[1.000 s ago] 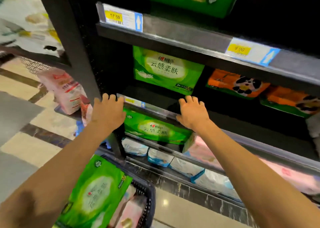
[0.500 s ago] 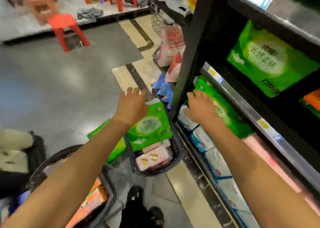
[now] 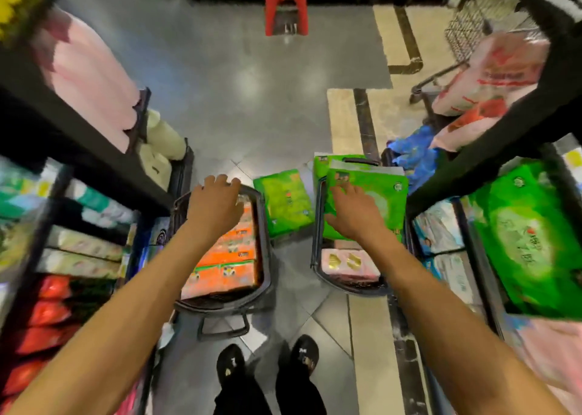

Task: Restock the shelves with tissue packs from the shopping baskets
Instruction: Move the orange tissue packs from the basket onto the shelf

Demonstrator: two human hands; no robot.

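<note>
Two dark shopping baskets stand on the floor in front of my feet. The left basket [image 3: 263, 276] holds orange tissue packs [image 3: 231, 257]. The right basket [image 3: 316, 257] holds a green tissue pack [image 3: 378, 200] on top and a pink pack [image 3: 349, 265] below. My left hand [image 3: 214, 203] hovers open over the far end of the left basket. My right hand [image 3: 352, 213] lies spread on the green pack, fingers apart, not closed round it. Another green pack [image 3: 288, 202] lies on the floor between the baskets. On the right shelf [image 3: 472, 250] sits a green pack [image 3: 532, 241].
Shelving [image 3: 78, 124] with pink, white and red packs lines the left side. A red stool [image 3: 286, 3] stands far down the aisle. A wire cart [image 3: 472, 20] with pink bags and a blue bag [image 3: 415, 154] are at the right. My black shoes [image 3: 267, 364] are below.
My view has swung from the right shelf down to the floor. Both hands have left the shelf edge and come down over the two baskets; the right one now rests on the green pack.
</note>
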